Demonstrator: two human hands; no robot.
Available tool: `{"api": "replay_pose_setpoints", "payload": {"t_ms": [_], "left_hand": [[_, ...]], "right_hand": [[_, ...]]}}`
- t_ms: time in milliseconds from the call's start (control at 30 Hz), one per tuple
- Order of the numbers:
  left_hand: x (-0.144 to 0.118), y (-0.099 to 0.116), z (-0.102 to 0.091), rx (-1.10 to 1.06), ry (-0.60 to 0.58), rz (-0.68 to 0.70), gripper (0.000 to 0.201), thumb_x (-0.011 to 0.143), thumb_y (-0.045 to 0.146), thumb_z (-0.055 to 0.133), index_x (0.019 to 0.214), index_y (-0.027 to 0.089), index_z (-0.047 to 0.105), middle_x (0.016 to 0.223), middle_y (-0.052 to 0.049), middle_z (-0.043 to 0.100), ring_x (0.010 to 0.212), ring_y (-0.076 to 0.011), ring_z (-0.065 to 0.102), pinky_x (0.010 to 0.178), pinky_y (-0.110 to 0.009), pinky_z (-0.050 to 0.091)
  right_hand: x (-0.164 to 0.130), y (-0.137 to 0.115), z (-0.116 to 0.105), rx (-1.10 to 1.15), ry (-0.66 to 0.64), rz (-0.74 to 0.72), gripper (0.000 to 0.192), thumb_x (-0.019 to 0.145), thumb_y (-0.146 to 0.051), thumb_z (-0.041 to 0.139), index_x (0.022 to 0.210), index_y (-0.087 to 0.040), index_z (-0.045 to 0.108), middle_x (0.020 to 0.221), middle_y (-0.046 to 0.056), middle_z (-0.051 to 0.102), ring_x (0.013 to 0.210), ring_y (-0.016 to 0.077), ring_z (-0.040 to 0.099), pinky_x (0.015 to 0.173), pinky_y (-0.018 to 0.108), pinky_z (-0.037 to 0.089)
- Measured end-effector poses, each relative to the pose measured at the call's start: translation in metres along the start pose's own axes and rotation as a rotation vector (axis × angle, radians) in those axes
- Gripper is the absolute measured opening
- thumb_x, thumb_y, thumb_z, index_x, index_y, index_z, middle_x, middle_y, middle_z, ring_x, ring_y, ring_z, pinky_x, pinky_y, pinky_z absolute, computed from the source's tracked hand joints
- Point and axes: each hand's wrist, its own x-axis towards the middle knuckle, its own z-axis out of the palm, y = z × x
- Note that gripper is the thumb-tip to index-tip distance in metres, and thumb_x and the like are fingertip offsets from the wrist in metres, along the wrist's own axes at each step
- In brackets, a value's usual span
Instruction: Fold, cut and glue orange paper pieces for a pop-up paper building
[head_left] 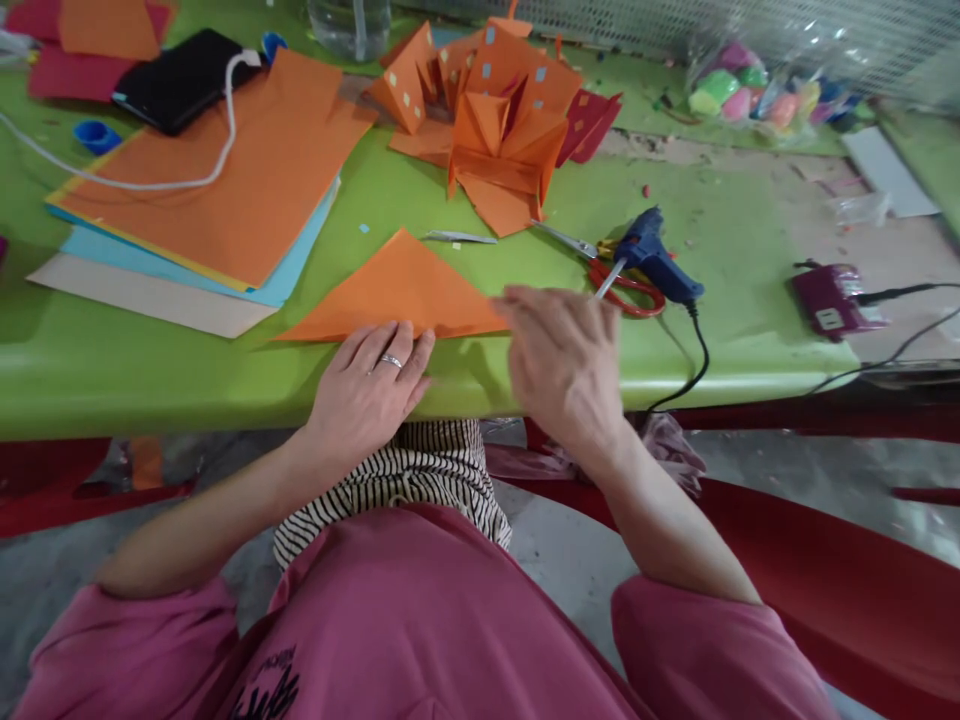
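both hands, left hand (371, 385) and seemingly right hand (562, 355), press orange paper triangle (401, 290).

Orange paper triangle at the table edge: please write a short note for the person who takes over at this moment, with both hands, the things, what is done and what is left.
Left hand: flat, fingers pressing the near edge of the folded orange paper triangle.
Right hand: open and blurred, at the triangle's right corner, holding nothing.
Things: blue glue gun and red-handled scissors lie right of the triangle; folded orange paper model behind; stack of coloured paper sheets to the left.
Done: sheet folded into a triangle.
Left: apparently the crease; no glue on it yet.
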Motion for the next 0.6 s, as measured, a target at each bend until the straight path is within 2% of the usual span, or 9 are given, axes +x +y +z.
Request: {"api": "replay_pose_setpoints", "payload": {"t_ms": [100,233,367,600], "left_hand": [[0.002,0.002,-0.001,0.008,-0.028,-0.023,0.042,0.099,0.024,0.047,0.138,0.012,0.059,0.13,-0.018,0.066,0.12,-0.0287,0.061,0.105,-0.045,0.049],[0.001,0.003,0.002,0.038,-0.008,-0.007,0.043,0.101,0.029,0.046,0.137,0.008,0.058,0.13,-0.019,0.065,0.12,-0.0276,0.061,0.107,-0.042,0.047],[-0.002,-0.001,0.009,0.068,0.028,-0.005,0.049,0.102,0.039,0.043,0.141,0.01,0.053,0.136,-0.016,0.063,0.125,-0.0257,0.059,0.113,-0.041,0.042],[-0.005,-0.003,0.007,0.098,-0.048,-0.021,0.059,0.102,0.049,0.038,0.149,0.015,0.044,0.148,-0.016,0.053,0.137,-0.0289,0.05,0.119,-0.048,0.035]], "right_hand": [[0.0,-0.018,0.012,0.114,-0.057,-0.167,0.039,0.101,-0.022,0.042,0.136,-0.02,0.058,0.133,0.009,0.067,0.118,0.024,0.058,0.101,0.042,0.039],[-0.002,-0.023,0.026,0.128,-0.078,-0.159,0.044,0.101,-0.034,0.046,0.139,-0.013,0.056,0.136,0.014,0.065,0.121,0.0263,0.06,0.101,0.041,0.044],[-0.004,-0.019,0.03,0.101,-0.034,-0.192,0.051,0.1,-0.038,0.049,0.142,-0.009,0.052,0.137,0.016,0.064,0.124,0.0281,0.059,0.101,0.04,0.046],[-0.005,-0.017,0.034,0.086,0.04,-0.232,0.055,0.098,-0.038,0.054,0.145,-0.009,0.049,0.134,0.017,0.066,0.122,0.0295,0.062,0.099,0.042,0.048]]}}
